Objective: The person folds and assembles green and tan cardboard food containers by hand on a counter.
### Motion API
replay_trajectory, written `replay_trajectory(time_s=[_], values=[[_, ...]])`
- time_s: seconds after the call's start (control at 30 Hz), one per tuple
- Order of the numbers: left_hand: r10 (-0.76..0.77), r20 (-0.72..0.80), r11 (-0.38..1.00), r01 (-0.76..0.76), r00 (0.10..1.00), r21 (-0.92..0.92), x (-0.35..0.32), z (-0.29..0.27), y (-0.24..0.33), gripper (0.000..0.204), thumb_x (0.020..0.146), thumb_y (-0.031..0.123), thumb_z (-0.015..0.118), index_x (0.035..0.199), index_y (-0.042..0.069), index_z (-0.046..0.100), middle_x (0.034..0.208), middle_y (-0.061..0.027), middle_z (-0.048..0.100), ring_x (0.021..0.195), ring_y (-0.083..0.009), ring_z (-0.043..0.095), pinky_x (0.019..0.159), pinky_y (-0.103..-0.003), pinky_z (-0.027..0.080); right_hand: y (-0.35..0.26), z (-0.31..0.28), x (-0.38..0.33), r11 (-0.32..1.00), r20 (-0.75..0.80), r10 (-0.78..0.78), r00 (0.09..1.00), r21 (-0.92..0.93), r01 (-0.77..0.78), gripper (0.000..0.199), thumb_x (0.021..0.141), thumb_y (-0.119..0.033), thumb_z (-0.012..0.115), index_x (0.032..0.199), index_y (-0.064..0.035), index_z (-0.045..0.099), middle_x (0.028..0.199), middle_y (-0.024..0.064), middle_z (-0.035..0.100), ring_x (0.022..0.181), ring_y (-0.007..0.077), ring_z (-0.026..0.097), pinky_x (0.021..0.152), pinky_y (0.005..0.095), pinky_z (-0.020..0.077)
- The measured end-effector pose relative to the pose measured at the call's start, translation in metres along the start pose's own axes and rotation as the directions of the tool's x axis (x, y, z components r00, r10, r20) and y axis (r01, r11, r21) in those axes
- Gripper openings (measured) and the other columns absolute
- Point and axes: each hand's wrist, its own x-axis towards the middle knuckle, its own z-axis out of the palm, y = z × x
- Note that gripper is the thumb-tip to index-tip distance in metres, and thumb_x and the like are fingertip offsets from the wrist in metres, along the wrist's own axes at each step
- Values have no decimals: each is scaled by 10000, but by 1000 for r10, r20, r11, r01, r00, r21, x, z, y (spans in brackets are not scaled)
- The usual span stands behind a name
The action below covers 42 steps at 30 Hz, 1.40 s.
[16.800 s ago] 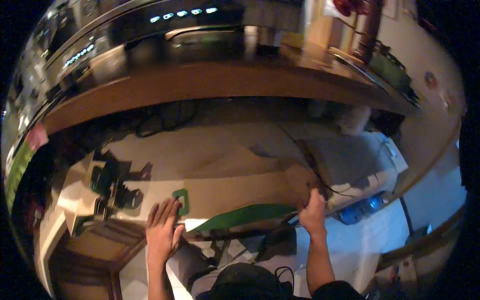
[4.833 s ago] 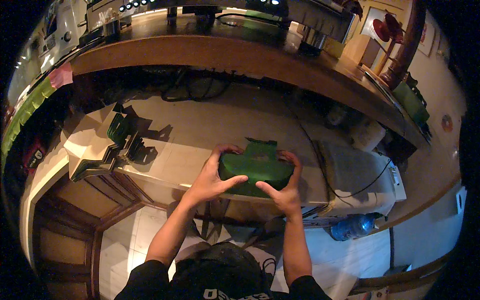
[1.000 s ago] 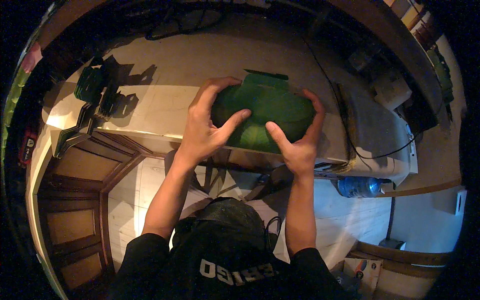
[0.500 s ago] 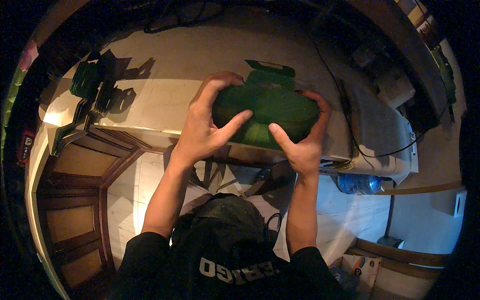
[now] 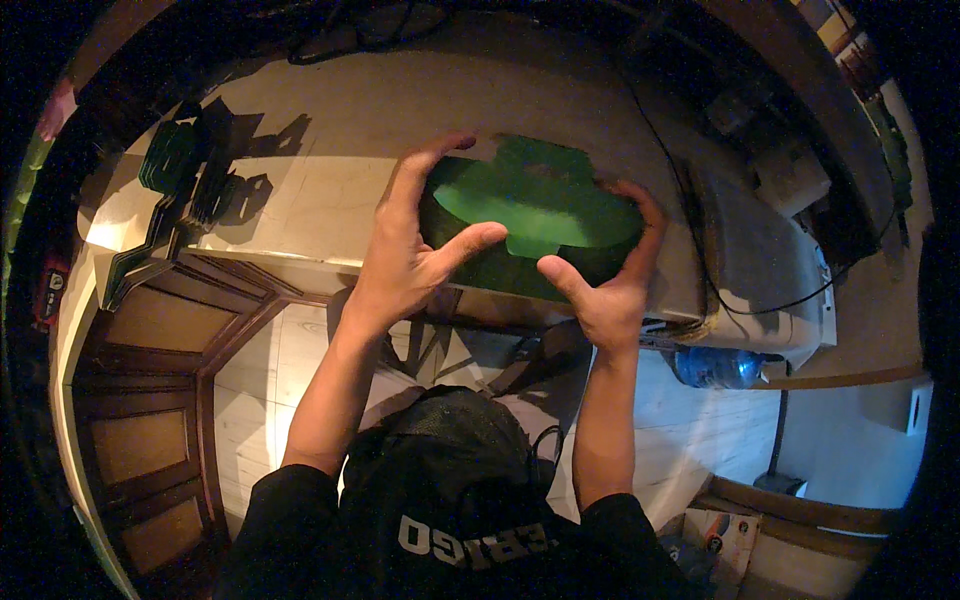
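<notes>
Above the near edge of a pale worktop (image 5: pixel 330 190), both hands hold a green box (image 5: pixel 530 215) made of folded card. Left hand (image 5: pixel 405 265) grips its left end, fingers up over the top and thumb pressed across the front. Right hand (image 5: pixel 605 290) clasps the right end, fingers curled round the far side and thumb on the lower front. A flap of the box lies across its top. Well to the left, more green pieces (image 5: pixel 175 165) sit on the worktop. Below right, a blue bottle (image 5: pixel 715 365) lies on the floor.

Black pushed-up sleeves, bare forearms
</notes>
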Motion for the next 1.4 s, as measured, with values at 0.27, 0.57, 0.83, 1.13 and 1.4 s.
replay_trajectory(time_s=[0.27, 0.57, 0.83, 1.13, 1.4], values=[[-36, -16, 999, 36, 999, -5, 2, 2, 2, 696, 820, 312, 834, 1366, 43, 497, 1270, -162, 621, 1157, -287, 621, 984, -370, 475, 2, 4, 3, 998, -3, 20, 1000, 60, -19, 929, 674, -98, 869, 1454, -87, 365, 1348, 112, 500, 1238, 241, 508, 1080, 365, 403], [-23, -29, 999, 25, 999, 37, -1, 5, 3, 675, 820, 341, 829, 1323, 35, 498, 1206, -167, 636, 1086, -296, 646, 931, -366, 495, 6, 17, 1, 989, -124, 1, 992, -145, -19, 906, 592, -14, 822, 1397, -89, 412, 1271, 102, 473, 1184, 257, 491, 1048, 362, 401], [-21, -38, 999, 23, 999, 43, -2, 3, 2, 668, 831, 370, 816, 1325, 48, 503, 1204, -165, 639, 1074, -291, 650, 929, -368, 495, 3, 9, -2, 994, -86, 13, 996, -105, -22, 873, 642, -46, 812, 1410, -106, 400, 1295, 102, 466, 1209, 265, 484, 1064, 371, 392], [-53, -37, 998, 55, 998, 35, 0, 1, 6, 623, 850, 371, 802, 1306, 47, 526, 1168, -152, 668, 1064, -275, 662, 926, -371, 504, 5, 5, -2, 991, -82, -115, 990, 59, 120, 794, 780, -170, 769, 1458, -53, 373, 1397, 152, 494, 1293, 274, 478, 1123, 402, 349], [-68, -38, 996, 70, 997, 60, -1, 2, 6, 609, 836, 326, 825, 1293, 53, 526, 1137, -164, 686, 1022, -274, 691, 877, -363, 529, 17, 10, -19, 817, -271, -543, 795, -386, 427, 648, 701, -219, 851, 1294, -223, 589, 1381, 115, 481, 1260, 348, 461, 1104, 522, 350]])
